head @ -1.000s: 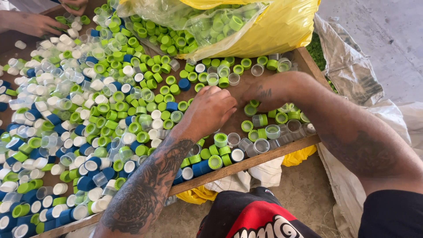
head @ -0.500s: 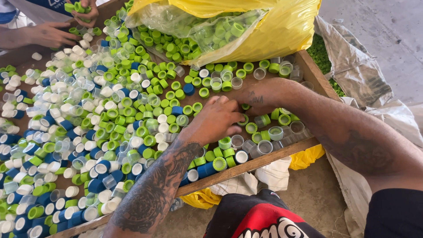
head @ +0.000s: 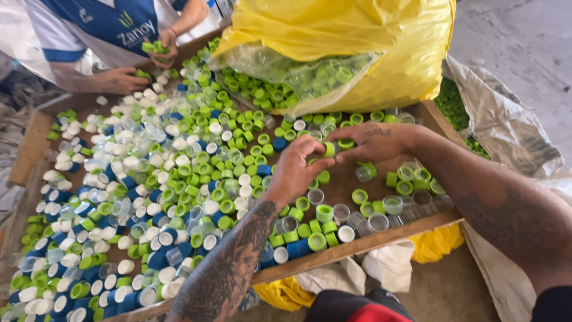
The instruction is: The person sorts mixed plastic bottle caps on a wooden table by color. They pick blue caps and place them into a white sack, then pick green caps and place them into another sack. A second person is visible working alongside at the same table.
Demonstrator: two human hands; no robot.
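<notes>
A wooden tray table (head: pixel 381 240) is covered with several green, white, blue and clear plastic bottle caps (head: pixel 179 173). My left hand (head: pixel 301 170) hovers over the tray's near right part with a green cap (head: pixel 329 149) pinched in its fingertips. My right hand (head: pixel 369 142) meets it from the right, fingers curled, with another green cap (head: pixel 345 144) under the fingertips. Both forearms are tattooed.
A yellow sack (head: pixel 357 48) spills green caps from a clear liner (head: pixel 286 80) at the back. Another person in a blue and white shirt (head: pixel 101 30) sorts caps at the far left, one hand (head: pixel 122 80) on the tray. Grey sacking (head: pixel 506 131) lies right.
The camera view has shifted down and left. My left hand has lifted from the caps near the front edge and come together with my right hand over the tray.
</notes>
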